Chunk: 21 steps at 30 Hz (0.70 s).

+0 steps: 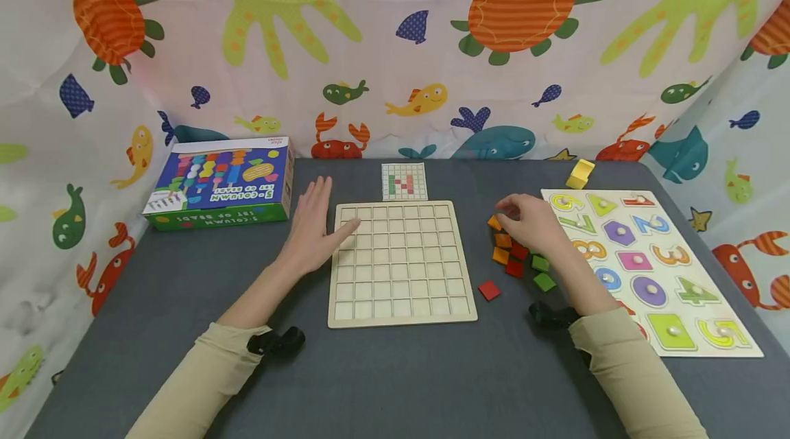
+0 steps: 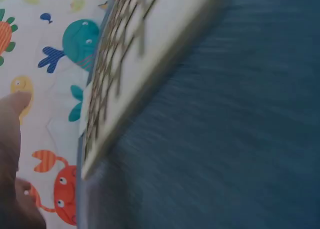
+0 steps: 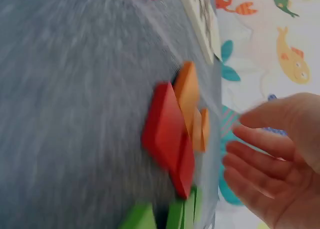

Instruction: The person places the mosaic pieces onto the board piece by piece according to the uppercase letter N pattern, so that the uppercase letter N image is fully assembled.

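Note:
A wooden grid board (image 1: 402,324) lies in the middle of the table, its cells bare. Beside its upper left edge is my left hand (image 1: 308,233), fingers extended and the thumb reaching over the edge. To the right of the board lie small square tiles: orange (image 1: 500,256), red (image 1: 514,268) and green (image 1: 545,282), with a single red tile (image 1: 489,290) nearer the board. Over the orange ones hovers my right hand (image 1: 529,223), its fingers loosely bent; in the right wrist view, nothing shows between thumb and fingers.
Behind the board is a small pattern card (image 1: 404,182) with green and red squares. A bead-set box (image 1: 219,182) stands at the back left. On the right lies a number-and-shape puzzle board (image 1: 636,240), with yellow blocks (image 1: 580,174) behind it. A printed curtain surrounds the table.

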Available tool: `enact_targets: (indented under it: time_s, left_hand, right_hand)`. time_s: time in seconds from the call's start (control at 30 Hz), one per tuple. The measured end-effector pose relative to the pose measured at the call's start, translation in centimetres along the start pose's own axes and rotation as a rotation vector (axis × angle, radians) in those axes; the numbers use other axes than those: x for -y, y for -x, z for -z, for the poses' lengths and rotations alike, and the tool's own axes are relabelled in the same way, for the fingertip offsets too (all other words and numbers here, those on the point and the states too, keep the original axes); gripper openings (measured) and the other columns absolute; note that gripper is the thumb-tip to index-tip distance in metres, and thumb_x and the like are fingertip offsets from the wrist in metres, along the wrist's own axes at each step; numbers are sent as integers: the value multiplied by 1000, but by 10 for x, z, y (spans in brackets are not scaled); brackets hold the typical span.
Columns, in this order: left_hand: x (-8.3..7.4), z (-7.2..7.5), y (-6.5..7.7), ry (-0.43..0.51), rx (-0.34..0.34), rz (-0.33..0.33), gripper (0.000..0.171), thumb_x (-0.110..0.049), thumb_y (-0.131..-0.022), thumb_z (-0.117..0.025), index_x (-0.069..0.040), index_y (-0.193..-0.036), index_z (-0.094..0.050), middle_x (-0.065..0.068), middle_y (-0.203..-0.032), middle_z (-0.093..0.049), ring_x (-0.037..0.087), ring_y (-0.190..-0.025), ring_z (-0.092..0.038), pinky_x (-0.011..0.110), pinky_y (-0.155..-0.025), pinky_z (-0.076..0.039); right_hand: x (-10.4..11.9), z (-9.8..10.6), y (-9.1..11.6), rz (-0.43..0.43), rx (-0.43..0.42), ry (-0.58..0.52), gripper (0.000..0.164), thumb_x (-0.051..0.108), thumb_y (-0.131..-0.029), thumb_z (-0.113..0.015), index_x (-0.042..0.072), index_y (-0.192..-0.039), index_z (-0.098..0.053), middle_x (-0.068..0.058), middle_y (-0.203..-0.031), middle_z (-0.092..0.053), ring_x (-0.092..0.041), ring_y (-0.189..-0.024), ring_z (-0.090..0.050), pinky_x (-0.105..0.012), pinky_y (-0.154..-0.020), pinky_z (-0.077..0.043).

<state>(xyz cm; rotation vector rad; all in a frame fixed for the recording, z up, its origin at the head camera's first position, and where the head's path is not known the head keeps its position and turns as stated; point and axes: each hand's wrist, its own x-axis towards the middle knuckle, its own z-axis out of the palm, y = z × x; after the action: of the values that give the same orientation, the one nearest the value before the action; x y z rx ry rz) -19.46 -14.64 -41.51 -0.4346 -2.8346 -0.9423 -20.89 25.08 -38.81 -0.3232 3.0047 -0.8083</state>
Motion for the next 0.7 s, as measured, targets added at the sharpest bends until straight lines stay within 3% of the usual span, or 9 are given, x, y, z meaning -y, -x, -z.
enact_targets:
  time_s: [0.13,0.33,0.5,0.7]
  left_hand:
    - [7,-1,25,88,148,0,101,-59,-90,-59,-7,-157,-4,14,-163,-5,30,-149,-2,52,-117,-4]
    - [18,1,51,74,329,-16,111,-64,-84,-64,-9,-158,-2,12,-163,1,28,-149,1,55,-116,-3]
    - [21,3,59,-1,411,-98,117,-69,-79,-66,-10,-158,-3,9,-163,3,22,-149,3,53,-116,2]
    - [24,4,61,-25,444,-163,120,-73,-72,-69,-12,-158,-10,7,-164,0,24,-149,2,53,-115,5]
  right_hand:
    - [-11,7,8,26,50,-6,25,12,-91,-67,-1,-113,-68,-18,-104,-69,-33,-92,-65,-46,-76,-53]
    - [-17,2,6,19,46,-2,26,17,-88,-73,0,-108,-69,-16,-97,-71,-29,-86,-66,-38,-68,-53]
    - [-14,-2,1,3,35,17,25,17,-88,-73,0,-106,-69,-15,-94,-70,-26,-81,-63,-37,-67,-51]
    - [-12,-5,-1,-21,27,19,24,18,-88,-73,1,-105,-70,-14,-94,-70,-26,-79,-62,-37,-68,-49]
